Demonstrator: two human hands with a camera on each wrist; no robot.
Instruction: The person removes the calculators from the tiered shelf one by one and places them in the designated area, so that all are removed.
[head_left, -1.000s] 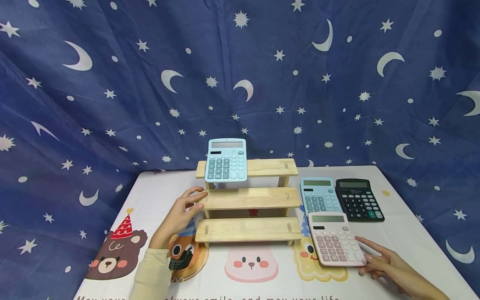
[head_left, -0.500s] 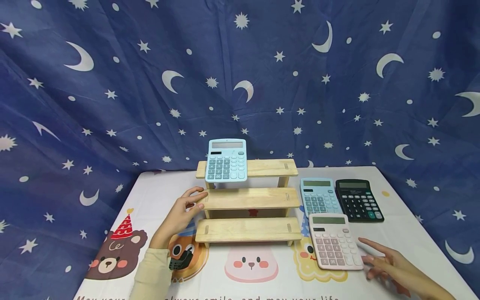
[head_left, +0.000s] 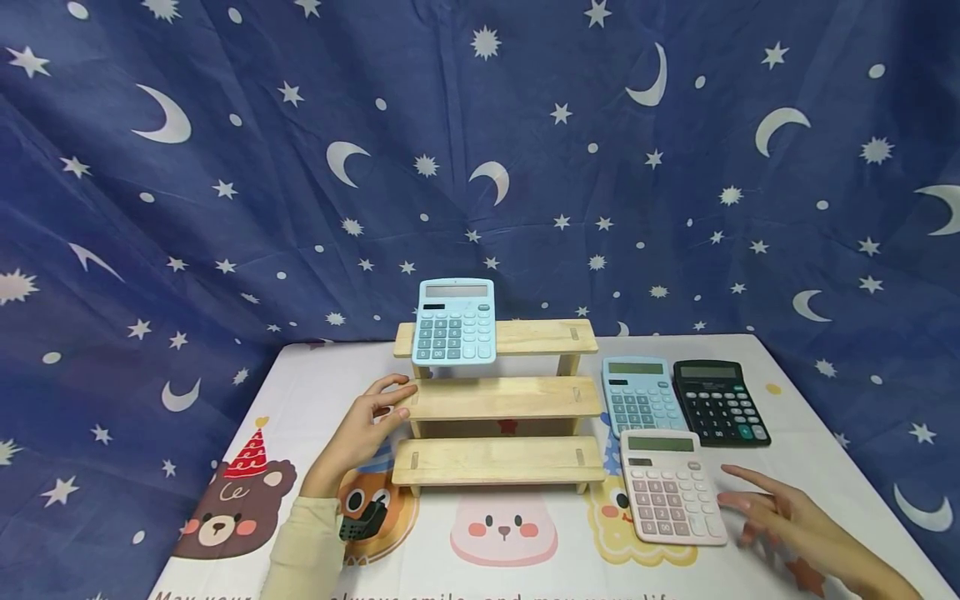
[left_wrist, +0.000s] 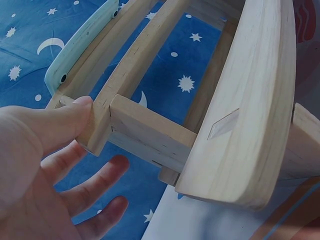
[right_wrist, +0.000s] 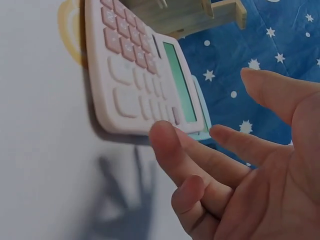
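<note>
My left hand (head_left: 367, 429) pinches the left end of the middle board of a three-step wooden stand (head_left: 502, 397). In the left wrist view, its thumb (left_wrist: 70, 117) presses on the board's end while the other fingers spread below. A light blue calculator (head_left: 453, 323) leans on the top step, to the left. On the table lies a pink calculator (head_left: 671, 487), its keys facing up. Beside its right edge hovers my right hand (head_left: 798, 529), fingers loosely spread and holding nothing. Whether a fingertip still touches the edge, I cannot tell.
Behind the pink calculator lie a second light blue calculator (head_left: 641, 392), its near end hidden, and a black calculator (head_left: 720, 402). The white printed tablecloth (head_left: 300, 383) meets a blue star-and-moon curtain (head_left: 525, 100) at the back.
The pink calculator has shifted slightly toward me and straightened a little. My right hand has drawn away to the right from its edge. My left hand stays on the stand.
</note>
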